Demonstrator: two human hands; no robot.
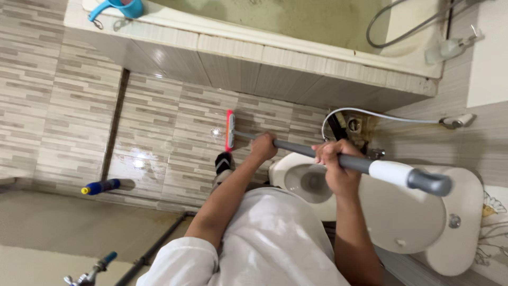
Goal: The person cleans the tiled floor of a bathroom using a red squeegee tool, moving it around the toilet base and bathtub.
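Both hands clamped on 1 long grey broom handle (338, 159). Left hand (263, 146) grips lower down the shaft, nearer the head; right hand (334, 159) wraps it higher up, just before the white section and grey end cap. The 2 hands sit apart. Pink brush head (229, 130) rests on the wet tiled floor (159, 143), near a black-socked foot (223, 162). White toilet (402, 212) under the handle. Blue bottle (100, 186) lies far left; tiled tub wall (254, 69) beyond.
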